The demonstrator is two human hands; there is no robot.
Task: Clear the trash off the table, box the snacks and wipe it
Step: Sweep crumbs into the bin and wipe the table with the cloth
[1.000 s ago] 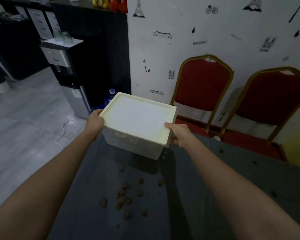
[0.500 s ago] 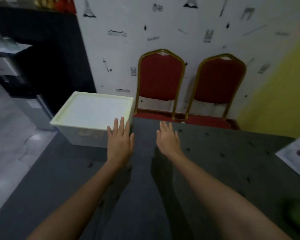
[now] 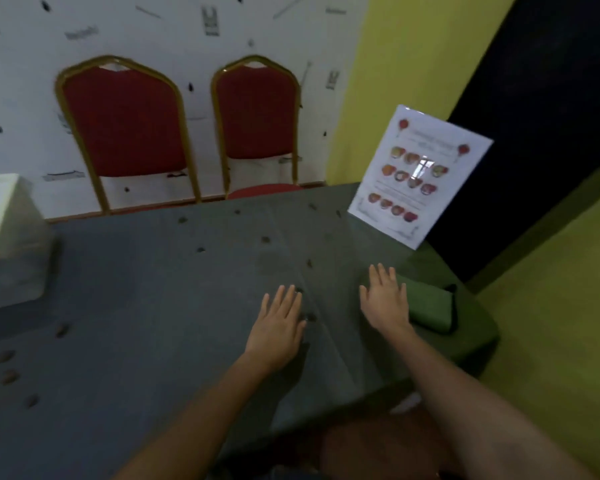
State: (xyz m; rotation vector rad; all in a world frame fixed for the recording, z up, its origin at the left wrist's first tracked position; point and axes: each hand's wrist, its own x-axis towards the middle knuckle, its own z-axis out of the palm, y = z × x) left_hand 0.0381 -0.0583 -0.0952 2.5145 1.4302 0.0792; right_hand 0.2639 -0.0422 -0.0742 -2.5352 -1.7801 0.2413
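My left hand (image 3: 278, 327) and right hand (image 3: 385, 301) hover flat over the grey table (image 3: 153, 289), fingers straight, holding nothing. A folded green cloth (image 3: 430, 308) lies just beside my right hand, a laminated picture sheet (image 3: 418, 174) standing beyond it. Small brown scraps (image 3: 9, 375) dot the tabletop. The lidded white box (image 3: 4, 233), held a second ago, now sits far left.

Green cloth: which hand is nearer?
Right. The right hand hovers just beside the green cloth, at its left edge; the left hand is farther left, beyond it.
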